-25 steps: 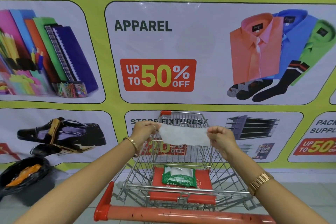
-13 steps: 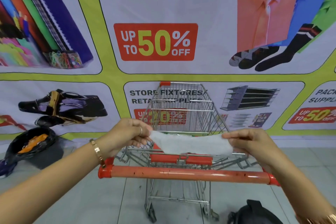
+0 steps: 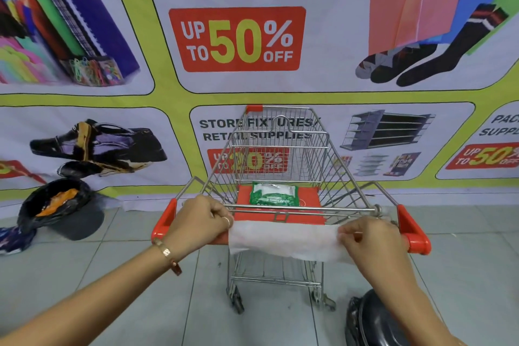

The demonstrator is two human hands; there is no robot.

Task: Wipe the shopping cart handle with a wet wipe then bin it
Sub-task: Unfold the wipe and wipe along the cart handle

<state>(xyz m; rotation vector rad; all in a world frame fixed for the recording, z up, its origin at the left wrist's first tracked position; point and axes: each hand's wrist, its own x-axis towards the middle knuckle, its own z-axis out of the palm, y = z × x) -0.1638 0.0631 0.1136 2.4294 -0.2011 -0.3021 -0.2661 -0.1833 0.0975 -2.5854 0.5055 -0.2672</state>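
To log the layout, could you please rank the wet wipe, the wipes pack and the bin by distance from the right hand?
1. Wet wipe: pinched in the right hand, over the handle.
2. Wipes pack: on the cart's red seat.
3. Bin: on the floor, far left.

White wet wipe (image 3: 283, 239) draped over orange handle (image 3: 415, 236)

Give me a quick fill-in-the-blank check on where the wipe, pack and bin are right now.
1. The wet wipe is stretched between the left hand and the ____ hand.
2. It lies draped over the cart's ____ handle.
3. The green wipes pack rests on the cart's red ____.
4. The black-lined bin stands on the floor to the person's ____.

Missing words: right; red; seat; left
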